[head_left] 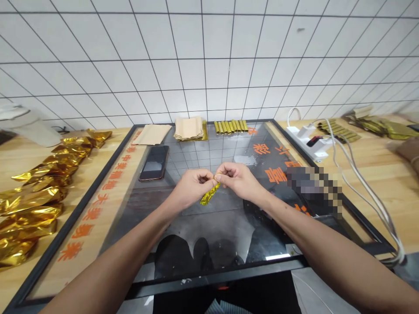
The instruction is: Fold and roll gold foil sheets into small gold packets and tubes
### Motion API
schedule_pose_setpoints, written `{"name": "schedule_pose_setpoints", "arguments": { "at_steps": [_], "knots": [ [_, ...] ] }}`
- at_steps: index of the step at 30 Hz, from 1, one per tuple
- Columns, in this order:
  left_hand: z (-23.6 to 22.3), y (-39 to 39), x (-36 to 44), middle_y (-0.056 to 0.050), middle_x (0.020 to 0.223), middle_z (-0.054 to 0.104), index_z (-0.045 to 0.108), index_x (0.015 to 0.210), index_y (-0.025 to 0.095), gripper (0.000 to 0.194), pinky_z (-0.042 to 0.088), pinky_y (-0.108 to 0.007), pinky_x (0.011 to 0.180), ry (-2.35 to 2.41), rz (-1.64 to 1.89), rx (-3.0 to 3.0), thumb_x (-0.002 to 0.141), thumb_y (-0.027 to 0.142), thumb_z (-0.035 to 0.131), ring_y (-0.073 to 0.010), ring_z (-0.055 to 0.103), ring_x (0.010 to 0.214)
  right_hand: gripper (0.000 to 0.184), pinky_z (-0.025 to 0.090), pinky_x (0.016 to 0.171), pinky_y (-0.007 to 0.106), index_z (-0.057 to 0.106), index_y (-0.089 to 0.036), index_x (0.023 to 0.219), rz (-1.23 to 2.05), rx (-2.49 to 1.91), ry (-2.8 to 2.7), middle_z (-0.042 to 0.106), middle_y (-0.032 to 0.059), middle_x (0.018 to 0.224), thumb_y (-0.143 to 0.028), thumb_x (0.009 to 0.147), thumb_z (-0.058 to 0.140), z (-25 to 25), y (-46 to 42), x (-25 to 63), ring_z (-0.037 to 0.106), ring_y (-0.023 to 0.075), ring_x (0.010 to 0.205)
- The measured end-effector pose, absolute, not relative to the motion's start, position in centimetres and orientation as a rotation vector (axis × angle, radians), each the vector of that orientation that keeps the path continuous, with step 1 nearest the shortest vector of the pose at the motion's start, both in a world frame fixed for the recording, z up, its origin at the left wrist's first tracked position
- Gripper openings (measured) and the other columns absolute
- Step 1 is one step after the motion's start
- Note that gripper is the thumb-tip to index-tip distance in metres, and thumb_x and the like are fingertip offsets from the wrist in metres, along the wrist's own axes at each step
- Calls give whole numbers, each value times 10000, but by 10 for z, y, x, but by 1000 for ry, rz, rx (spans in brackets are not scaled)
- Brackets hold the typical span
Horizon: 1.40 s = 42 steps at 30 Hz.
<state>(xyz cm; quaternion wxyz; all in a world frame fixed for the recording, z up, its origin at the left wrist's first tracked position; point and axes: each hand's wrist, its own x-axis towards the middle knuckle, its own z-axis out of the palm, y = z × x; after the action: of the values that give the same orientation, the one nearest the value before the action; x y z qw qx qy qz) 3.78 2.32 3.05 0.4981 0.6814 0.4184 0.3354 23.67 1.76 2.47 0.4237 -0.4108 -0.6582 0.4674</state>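
A small piece of crumpled, glittery gold foil paper point(210, 195) hangs above the dark glass tabletop point(203, 222). My left hand point(192, 186) pinches its upper end between thumb and fingers. My right hand point(240, 179) pinches at the same end, with both thumbs nearly touching. The foil's lower end slants down to the left, free of both hands. My fingers partly cover the top of the piece. Beyond my hands, a row of rolled gold paper tubes point(231, 127) and a stack of tan paper sheets point(189, 128) lie along the glass's far edge.
A black phone point(154, 162) lies left of my hands, with more tan paper point(152, 134) behind it. Folded shiny gold foil pieces point(36, 192) line the left side. A power strip point(309, 141) with white cables point(369, 192) runs along the right. More gold rolls point(338, 131) lie beyond it.
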Motion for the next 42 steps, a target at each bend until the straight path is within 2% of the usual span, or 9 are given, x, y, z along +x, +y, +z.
{"name": "schedule_pose_setpoints", "arguments": {
  "at_steps": [4,9,14,20,26,32,42],
  "knots": [
    [31,25,37,14,625,564,680,705,161,312,348,-216,526,1007,784,1663,836,434,753,-95,441,565,209,392,577,264,686,-193,798,1184,-1024,-1622,600,-37,669,-371,872,767,25,17,236,498,110,596],
    [28,30,36,-3,692,627,729,746,151,285,374,-226,597,1062,922,1552,798,423,796,-106,487,633,346,480,598,266,683,-210,863,1325,-987,-1422,634,-38,725,-479,769,880,21,24,231,567,117,613],
    [27,28,38,1,694,639,720,749,154,253,390,-232,617,1040,921,1548,779,385,818,-112,510,644,416,474,569,257,673,-207,783,1362,-999,-1381,629,-45,697,-508,681,941,22,26,233,547,103,581],
    [24,26,39,3,716,656,699,747,160,213,445,-236,653,924,966,1574,822,342,778,-115,554,668,367,439,557,259,674,-199,741,1308,-1002,-1477,592,-44,645,-472,738,919,26,21,237,522,108,583],
    [24,26,39,-10,723,673,711,755,158,206,464,-242,649,945,1058,1518,815,346,770,-121,571,669,378,453,595,276,694,-200,818,1285,-993,-1424,606,-35,696,-510,765,902,25,18,234,545,116,617],
    [26,24,39,18,705,617,672,758,163,190,428,-231,637,936,991,1581,837,315,754,-102,518,646,404,428,582,286,687,-198,760,1221,-1040,-1502,616,-21,653,-541,761,901,30,18,239,525,128,611],
    [27,24,38,13,690,636,679,748,160,197,415,-238,622,926,996,1653,854,319,727,-110,521,640,401,447,614,296,686,-198,766,1263,-1027,-1531,633,-14,688,-546,781,885,30,18,242,557,142,641]
  ]
}}
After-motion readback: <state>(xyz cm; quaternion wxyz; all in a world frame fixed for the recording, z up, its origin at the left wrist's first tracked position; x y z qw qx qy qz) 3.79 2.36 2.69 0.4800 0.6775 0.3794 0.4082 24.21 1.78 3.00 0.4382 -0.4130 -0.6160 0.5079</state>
